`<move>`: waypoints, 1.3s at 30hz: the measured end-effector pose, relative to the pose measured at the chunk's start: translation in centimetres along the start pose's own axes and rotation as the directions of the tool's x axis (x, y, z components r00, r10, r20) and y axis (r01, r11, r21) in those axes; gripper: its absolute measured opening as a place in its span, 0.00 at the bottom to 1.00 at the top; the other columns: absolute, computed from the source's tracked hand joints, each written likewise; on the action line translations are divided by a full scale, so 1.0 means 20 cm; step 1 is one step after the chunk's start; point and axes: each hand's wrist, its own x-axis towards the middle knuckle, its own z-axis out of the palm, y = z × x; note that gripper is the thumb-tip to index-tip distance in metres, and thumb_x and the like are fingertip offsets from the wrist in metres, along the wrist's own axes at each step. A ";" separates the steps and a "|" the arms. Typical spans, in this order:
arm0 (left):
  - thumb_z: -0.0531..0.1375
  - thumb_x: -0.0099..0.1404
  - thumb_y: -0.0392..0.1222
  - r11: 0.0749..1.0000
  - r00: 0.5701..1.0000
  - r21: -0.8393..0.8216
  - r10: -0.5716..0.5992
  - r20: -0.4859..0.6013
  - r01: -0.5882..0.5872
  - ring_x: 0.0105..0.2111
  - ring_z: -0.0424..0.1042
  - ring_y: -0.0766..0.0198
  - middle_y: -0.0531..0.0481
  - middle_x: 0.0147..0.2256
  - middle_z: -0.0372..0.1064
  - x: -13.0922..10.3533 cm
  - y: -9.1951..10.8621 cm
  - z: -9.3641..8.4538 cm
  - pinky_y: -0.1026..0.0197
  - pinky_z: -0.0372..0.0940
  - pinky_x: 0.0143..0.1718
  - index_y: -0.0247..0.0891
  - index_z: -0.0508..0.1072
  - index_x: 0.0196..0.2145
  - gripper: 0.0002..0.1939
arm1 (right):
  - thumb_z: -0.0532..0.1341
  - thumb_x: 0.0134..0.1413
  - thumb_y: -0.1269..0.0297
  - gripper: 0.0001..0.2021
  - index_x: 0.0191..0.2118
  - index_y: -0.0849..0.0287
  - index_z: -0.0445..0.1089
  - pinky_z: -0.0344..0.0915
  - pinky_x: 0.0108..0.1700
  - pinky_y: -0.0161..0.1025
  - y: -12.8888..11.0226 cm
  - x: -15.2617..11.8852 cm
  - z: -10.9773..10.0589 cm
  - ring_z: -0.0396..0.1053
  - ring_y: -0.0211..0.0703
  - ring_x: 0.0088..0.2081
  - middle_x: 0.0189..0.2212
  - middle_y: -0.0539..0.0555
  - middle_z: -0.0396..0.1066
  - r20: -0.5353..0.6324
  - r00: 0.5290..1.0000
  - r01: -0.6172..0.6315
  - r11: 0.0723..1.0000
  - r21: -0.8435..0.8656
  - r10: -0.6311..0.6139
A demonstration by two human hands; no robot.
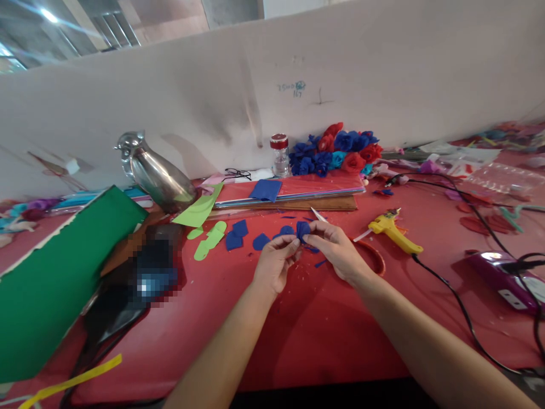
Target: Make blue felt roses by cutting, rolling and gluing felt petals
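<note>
Between my two hands, just above the red tabletop (298, 335), is a small piece of blue crepe paper (302, 229), curved like a petal. My left hand (279, 257) pinches its lower left edge with thumb and fingers. On its other side my right hand (334, 247) grips it between thumb and forefinger. Cut blue paper pieces (260, 242) lie just left of and behind the hands. Green rounded paper pieces (207, 242) are farther left. Beside my right hand rest scissors, with a blade (317, 215) showing and orange handles (377, 257) partly hidden by the hand.
A yellow glue gun (394, 230) with a black cord lies at right, near a purple power strip (506, 281). Red and blue paper flowers (336, 150) and a glass jar (280, 156) stand behind. At left are a metal jug (155, 170) and a green board (63, 284).
</note>
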 end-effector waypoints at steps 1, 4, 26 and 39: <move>0.74 0.31 0.41 1.000 1.000 0.006 0.002 -0.005 -0.002 0.25 0.65 0.71 0.55 0.23 0.68 0.00 0.00 0.00 0.65 0.61 0.31 0.35 0.73 0.21 0.18 | 0.61 0.42 0.61 0.06 0.26 0.58 0.67 0.57 0.31 0.36 0.00 0.00 0.00 0.60 0.36 0.25 0.22 0.47 0.65 -0.002 1.000 0.006 1.000 -0.009 -0.006; 0.74 0.32 0.42 0.996 0.999 0.074 0.047 -0.022 -0.045 0.23 0.62 0.73 0.55 0.22 0.67 0.00 0.00 0.00 0.67 0.58 0.29 0.35 0.74 0.21 0.18 | 0.61 0.43 0.62 0.06 0.26 0.58 0.66 0.56 0.31 0.36 0.02 0.00 0.00 0.59 0.35 0.25 0.22 0.46 0.64 -0.016 1.000 0.025 0.999 -0.038 -0.025; 0.74 0.31 0.41 0.996 1.000 0.085 0.023 0.006 -0.024 0.22 0.65 0.72 0.54 0.21 0.67 -0.01 0.05 0.02 0.66 0.62 0.27 0.33 0.73 0.21 0.19 | 0.61 0.44 0.59 0.07 0.25 0.57 0.65 0.57 0.30 0.36 0.00 0.01 0.00 0.59 0.36 0.25 0.21 0.47 0.64 -0.029 0.999 0.037 0.995 -0.093 -0.040; 0.73 0.34 0.38 0.999 1.000 0.035 0.007 -0.005 -0.006 0.21 0.62 0.75 0.56 0.20 0.65 0.00 0.04 0.00 0.68 0.60 0.26 0.33 0.70 0.20 0.17 | 0.62 0.44 0.61 0.07 0.27 0.58 0.66 0.59 0.32 0.36 0.05 0.00 0.00 0.62 0.36 0.27 0.23 0.47 0.65 0.004 0.999 0.039 0.995 -0.090 -0.039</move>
